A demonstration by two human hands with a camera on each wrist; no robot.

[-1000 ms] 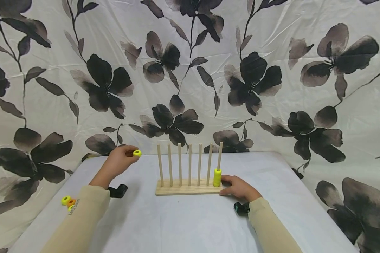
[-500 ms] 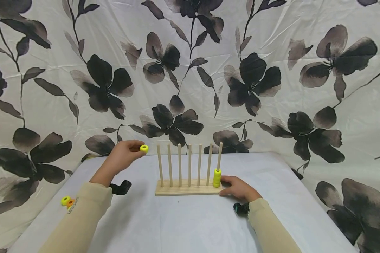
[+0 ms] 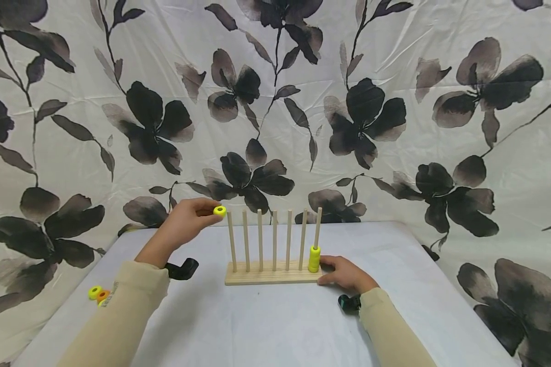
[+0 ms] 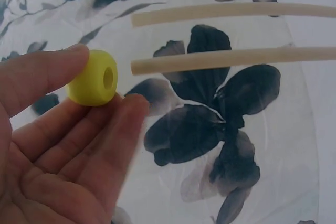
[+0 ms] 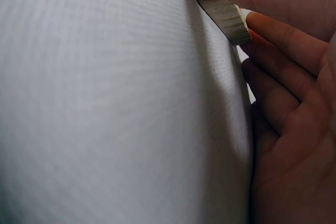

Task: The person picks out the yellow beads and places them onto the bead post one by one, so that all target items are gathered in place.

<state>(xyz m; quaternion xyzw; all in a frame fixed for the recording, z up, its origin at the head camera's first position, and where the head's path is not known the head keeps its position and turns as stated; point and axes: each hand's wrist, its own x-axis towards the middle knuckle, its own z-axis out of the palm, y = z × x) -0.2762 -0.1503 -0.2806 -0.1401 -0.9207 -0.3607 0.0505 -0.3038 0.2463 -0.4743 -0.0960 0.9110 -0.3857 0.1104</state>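
Note:
My left hand pinches a yellow bead between thumb and fingers, just left of the top of the leftmost peg. In the left wrist view the hole of the bead faces the peg ends, with a gap between. Several upright pegs stand on a wooden base. A stack of yellow beads sits low on the rightmost peg. My right hand holds the right end of that base, thumb in front and fingers behind; the right wrist view shows the base's end at the thumb.
Yellow and orange beads lie at the table's left side, partly hidden by the left sleeve. A white cloth covers the table. Behind it hangs a floral curtain.
My left hand has moved right and slightly up with the yellow bead, from well left of the rack to beside the leftmost peg's top. The right hand stays at the base.

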